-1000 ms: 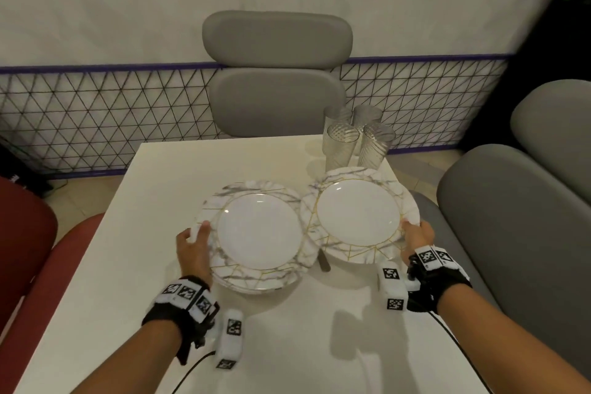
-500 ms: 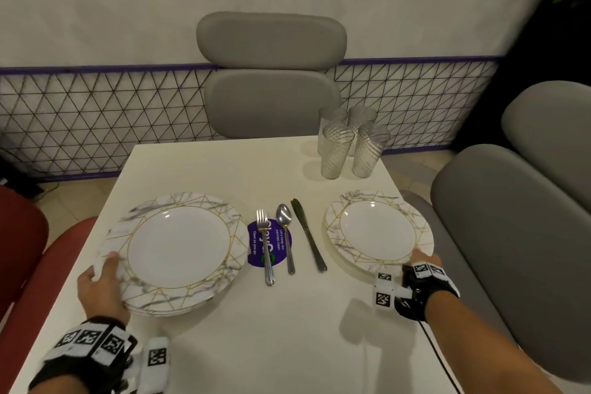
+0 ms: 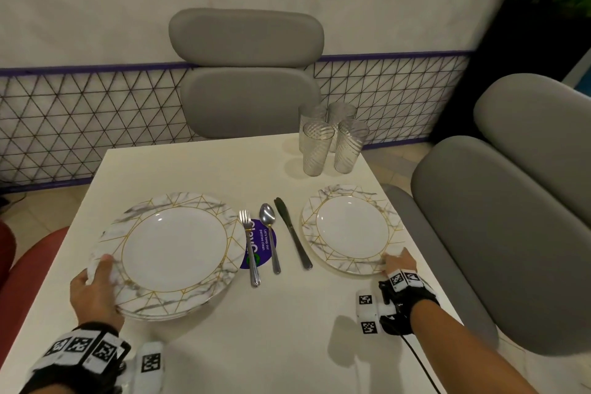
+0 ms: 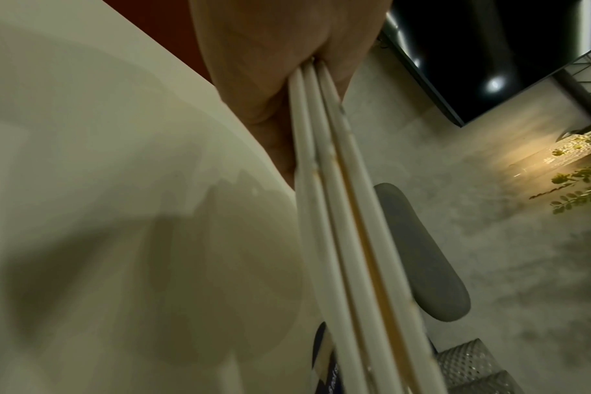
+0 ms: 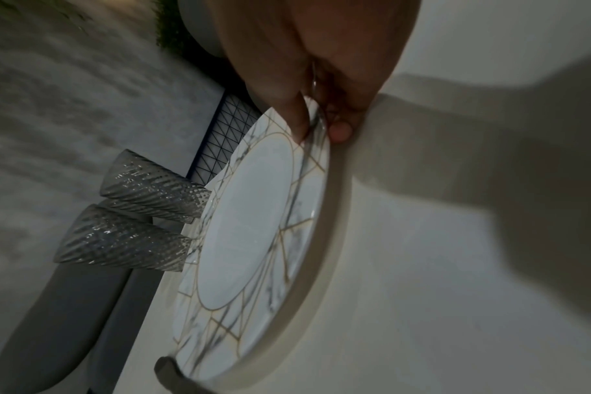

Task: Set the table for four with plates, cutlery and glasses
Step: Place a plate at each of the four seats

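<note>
My left hand (image 3: 96, 285) grips the near-left rim of a stack of three marble-patterned plates (image 3: 174, 249) at the table's left side; the left wrist view shows the three plate edges (image 4: 341, 213) pinched in my hand (image 4: 280, 53). My right hand (image 3: 398, 261) pinches the near rim of a single matching plate (image 3: 351, 229) lying near the right edge; thumb on top and fingers (image 5: 339, 132) beneath that plate (image 5: 253, 240). Between the plates lie a fork (image 3: 249, 246), a spoon (image 3: 270, 237) and a knife (image 3: 292, 232). Several ribbed glasses (image 3: 331, 142) stand at the far right corner.
The white table (image 3: 256, 329) carries a round purple sticker (image 3: 260, 246) under the cutlery. A grey chair (image 3: 248, 73) stands at the far side, grey seats (image 3: 479, 233) at the right, a red seat (image 3: 25, 265) at the left.
Both hands have drawn apart: the stack went left and toward me, the single plate went right and came down onto the table. The cutlery and sticker between them came into sight.
</note>
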A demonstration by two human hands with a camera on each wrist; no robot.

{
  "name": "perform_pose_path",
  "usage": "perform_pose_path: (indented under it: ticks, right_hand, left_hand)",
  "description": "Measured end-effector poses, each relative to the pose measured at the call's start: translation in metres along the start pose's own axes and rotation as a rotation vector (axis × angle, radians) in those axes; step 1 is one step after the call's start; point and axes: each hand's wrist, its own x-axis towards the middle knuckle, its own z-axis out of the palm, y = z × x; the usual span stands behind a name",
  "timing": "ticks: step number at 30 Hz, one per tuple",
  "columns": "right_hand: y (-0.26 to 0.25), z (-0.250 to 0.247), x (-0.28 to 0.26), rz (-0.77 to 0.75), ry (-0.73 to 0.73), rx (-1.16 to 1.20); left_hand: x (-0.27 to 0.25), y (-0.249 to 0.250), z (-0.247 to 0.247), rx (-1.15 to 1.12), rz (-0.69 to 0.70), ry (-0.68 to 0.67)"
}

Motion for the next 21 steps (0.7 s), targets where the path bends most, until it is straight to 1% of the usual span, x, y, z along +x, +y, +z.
perform_pose_path:
  ticks: [6, 13, 21]
  right_hand:
    - [-0.002, 0.002, 0.016, 0.020, -0.032, 0.069]
    - [-0.001, 0.004, 0.019, 0.016, -0.019, 0.009]
    - [0.002, 0.002, 0.017, 0.009, -0.005, 0.000]
  left_hand:
    - [-0.002, -0.001, 0.007, 0.016, 0.022, -0.008]
    - [-0.005, 0.000, 0.009, 0.026, 0.021, -0.002]
    - [-0.008, 0.000, 0.009, 0.038, 0.010, -0.016]
